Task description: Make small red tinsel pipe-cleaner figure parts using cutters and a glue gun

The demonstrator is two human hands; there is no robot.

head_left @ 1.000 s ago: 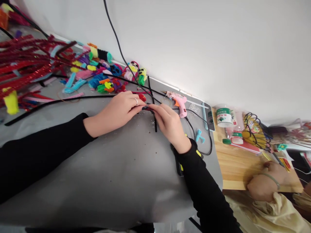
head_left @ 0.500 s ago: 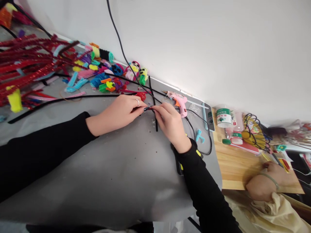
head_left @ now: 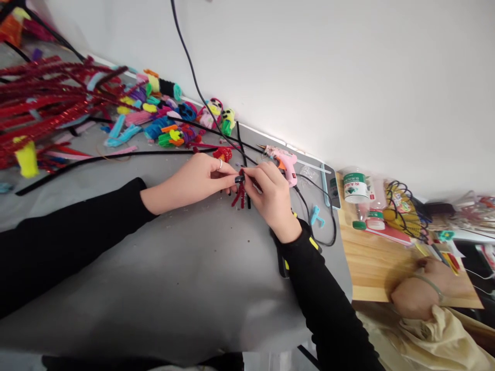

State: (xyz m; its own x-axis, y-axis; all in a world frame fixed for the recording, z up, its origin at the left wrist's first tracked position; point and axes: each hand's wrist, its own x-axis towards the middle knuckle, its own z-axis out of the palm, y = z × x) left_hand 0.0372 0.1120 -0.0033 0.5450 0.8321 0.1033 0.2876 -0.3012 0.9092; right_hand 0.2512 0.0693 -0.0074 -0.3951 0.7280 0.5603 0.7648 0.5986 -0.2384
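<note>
Between my fingertips is a short dark red pipe cleaner piece (head_left: 240,197), its ends hanging down below. My left hand (head_left: 199,180), with a ring on one finger, pinches it from the left. From the other side my right hand (head_left: 270,198) pinches it too, so the two hands almost touch. Behind my left fingers lies a red fuzzy ball-like piece (head_left: 223,154). A black pipe cleaner (head_left: 241,139) runs along the table behind the hands. The part of the red piece inside my fingers is hidden.
A pink glue gun (head_left: 284,162) with a black cord lies right of my hands. Red tinsel pipe cleaners (head_left: 58,103) and small fuzzy dolls (head_left: 212,113) fill the back left. At right, bottles (head_left: 356,188) stand on a wooden table beside another person's arm (head_left: 417,293).
My fingers have turned the red piece, and its ends now hang visibly below them. My left thumb has come round to the front. The surroundings look the same.
</note>
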